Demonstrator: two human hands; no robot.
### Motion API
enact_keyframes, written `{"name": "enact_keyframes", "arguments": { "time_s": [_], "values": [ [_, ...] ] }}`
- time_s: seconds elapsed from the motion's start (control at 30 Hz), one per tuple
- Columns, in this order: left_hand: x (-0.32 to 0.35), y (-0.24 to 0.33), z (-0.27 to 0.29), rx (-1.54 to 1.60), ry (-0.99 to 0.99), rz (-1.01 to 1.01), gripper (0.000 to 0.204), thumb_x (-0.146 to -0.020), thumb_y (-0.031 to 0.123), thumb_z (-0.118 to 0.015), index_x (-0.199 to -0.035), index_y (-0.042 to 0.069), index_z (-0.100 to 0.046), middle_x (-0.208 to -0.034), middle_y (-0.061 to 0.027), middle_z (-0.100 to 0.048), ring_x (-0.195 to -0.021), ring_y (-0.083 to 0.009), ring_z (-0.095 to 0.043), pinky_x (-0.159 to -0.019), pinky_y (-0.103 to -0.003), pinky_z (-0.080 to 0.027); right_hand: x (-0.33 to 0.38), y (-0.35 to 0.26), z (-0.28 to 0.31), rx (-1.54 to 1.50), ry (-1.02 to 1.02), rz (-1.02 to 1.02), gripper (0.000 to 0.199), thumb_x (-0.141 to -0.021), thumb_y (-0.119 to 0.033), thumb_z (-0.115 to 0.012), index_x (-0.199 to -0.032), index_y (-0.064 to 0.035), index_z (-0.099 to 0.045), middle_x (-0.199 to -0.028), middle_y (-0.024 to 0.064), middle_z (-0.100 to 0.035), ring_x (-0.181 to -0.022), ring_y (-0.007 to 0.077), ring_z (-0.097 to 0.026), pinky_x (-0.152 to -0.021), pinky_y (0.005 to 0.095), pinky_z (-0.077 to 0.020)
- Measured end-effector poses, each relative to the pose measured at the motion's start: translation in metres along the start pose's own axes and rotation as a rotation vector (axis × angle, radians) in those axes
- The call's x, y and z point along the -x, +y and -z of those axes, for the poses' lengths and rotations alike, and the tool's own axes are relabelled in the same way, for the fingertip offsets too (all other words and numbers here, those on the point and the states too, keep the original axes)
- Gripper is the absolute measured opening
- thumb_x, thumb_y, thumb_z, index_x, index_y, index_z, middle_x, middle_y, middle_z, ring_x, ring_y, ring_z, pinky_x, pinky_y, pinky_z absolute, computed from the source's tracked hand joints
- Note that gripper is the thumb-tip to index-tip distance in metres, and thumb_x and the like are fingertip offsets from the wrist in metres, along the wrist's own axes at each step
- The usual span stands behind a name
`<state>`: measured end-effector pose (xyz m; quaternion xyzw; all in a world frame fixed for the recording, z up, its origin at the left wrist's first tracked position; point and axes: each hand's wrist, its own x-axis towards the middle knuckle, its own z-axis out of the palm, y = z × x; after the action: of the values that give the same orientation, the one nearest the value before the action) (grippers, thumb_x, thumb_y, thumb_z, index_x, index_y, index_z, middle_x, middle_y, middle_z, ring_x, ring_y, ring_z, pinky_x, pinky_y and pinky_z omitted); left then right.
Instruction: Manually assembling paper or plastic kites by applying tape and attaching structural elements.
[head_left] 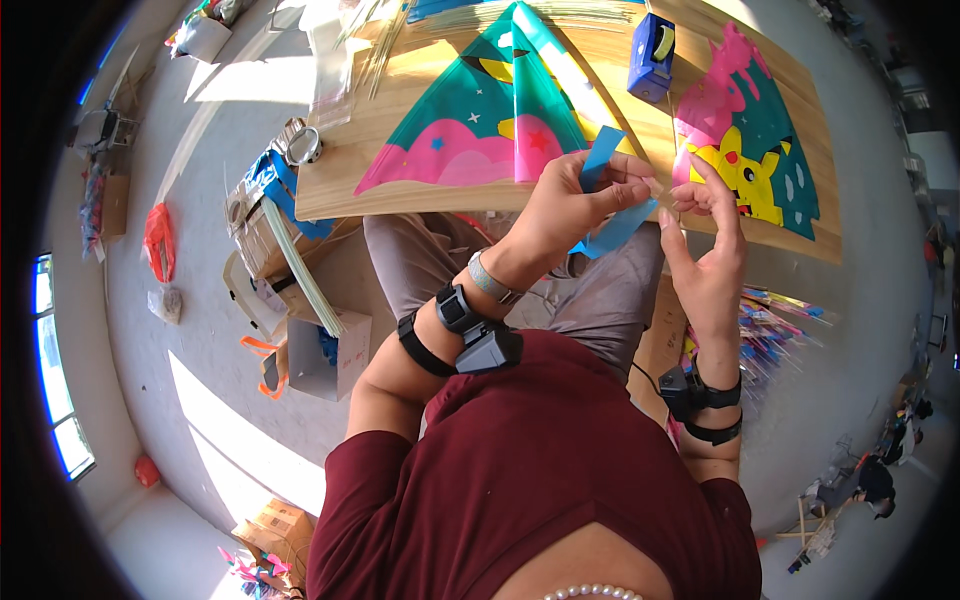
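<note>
My left hand (590, 195), closed, pinches a bright blue strip (618, 232) in front of the table's near edge. One end of the strip sticks up behind the fingers and another part hangs below them. My right hand (715, 215) is just to the right, thumb and index finger apart, the other fingers partly curled. A small pale bit between the hands is too small to make out. Beyond the left hand lies a green and pink triangular kite sail (455, 125). Past the right hand is another sail (795, 180) with a yellow cartoon figure.
A blue tape dispenser (650, 65) stands between the sails on the wooden table (400, 205). Thin sticks (380, 45) lie at its far side. A silvery roll (304, 146) sits at the left corner. A carton (325, 360) stands at left, colourful bundles (775, 325) at right.
</note>
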<state>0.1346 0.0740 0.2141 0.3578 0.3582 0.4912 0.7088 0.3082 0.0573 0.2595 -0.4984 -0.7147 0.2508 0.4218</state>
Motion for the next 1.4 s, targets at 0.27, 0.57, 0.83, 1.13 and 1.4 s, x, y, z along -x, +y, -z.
{"name": "enact_keyframes", "arguments": {
  "time_s": [0.27,0.57,0.83,1.13,1.4],
  "values": [
    [0.004,-0.006,-0.008,0.251,0.019,0.045,0.024,-0.093,0.011,-0.072,-0.115,0.005,-0.069,-0.083,0.0079,-0.061,-0.058,-0.0013,-0.032,-0.052,-0.021,-0.024,-0.005,0.01,0.005,-0.078,-0.125,-0.062,0.015,-0.093,-0.011,-0.069,-0.104,-0.0014,-0.064,-0.096,0.0058,-0.07,-0.091,0.0134,-0.061,-0.084,0.0308,-0.0476],
    [0.004,-0.005,-0.009,0.241,0.021,0.014,0.02,-0.093,0.013,-0.073,-0.111,0.006,-0.069,-0.089,0.0075,-0.064,-0.06,-0.0006,-0.034,-0.052,-0.021,-0.025,-0.003,0.017,0.002,-0.084,-0.133,-0.087,0.011,-0.093,-0.007,-0.068,-0.1,0.001,-0.065,-0.092,0.0064,-0.068,-0.087,0.0138,-0.061,-0.085,0.0293,-0.0479],
    [0.005,-0.006,-0.003,0.118,-0.015,-0.016,0.012,-0.093,0.016,-0.072,-0.101,0.008,-0.07,-0.083,0.0085,-0.061,-0.059,0.0001,-0.034,-0.051,-0.02,-0.024,-0.003,0.023,0.003,-0.216,-0.189,-0.196,0.013,-0.097,-0.01,-0.064,-0.099,0.0024,-0.065,-0.09,0.005,-0.068,-0.087,0.0112,-0.061,-0.083,0.0275,-0.0482],
    [0.006,-0.017,0.013,0.152,-0.218,-0.07,0.01,-0.09,0.011,-0.074,-0.096,0.004,-0.071,-0.105,0.0,-0.061,-0.08,-0.0038,-0.055,-0.066,-0.021,-0.045,-0.002,0.025,0.003,-0.498,-0.244,-0.352,0.013,-0.097,-0.01,-0.064,-0.101,0.0022,-0.066,-0.09,0.0029,-0.067,-0.086,0.0077,-0.06,-0.08,0.0251,-0.0486],
    [0.007,-0.029,0.029,-0.008,-0.249,-0.321,0.008,-0.086,0.007,-0.077,-0.092,0.006,-0.073,-0.123,-0.0089,-0.055,-0.116,-0.0162,-0.052,-0.087,-0.03,-0.048,0.0,0.024,-0.005,-0.421,-0.293,-0.296,0.012,-0.097,-0.01,-0.064,-0.1,0.0019,-0.066,-0.088,0.0034,-0.067,-0.083,0.0081,-0.06,-0.077,0.0258,-0.0489]
  ]
}}
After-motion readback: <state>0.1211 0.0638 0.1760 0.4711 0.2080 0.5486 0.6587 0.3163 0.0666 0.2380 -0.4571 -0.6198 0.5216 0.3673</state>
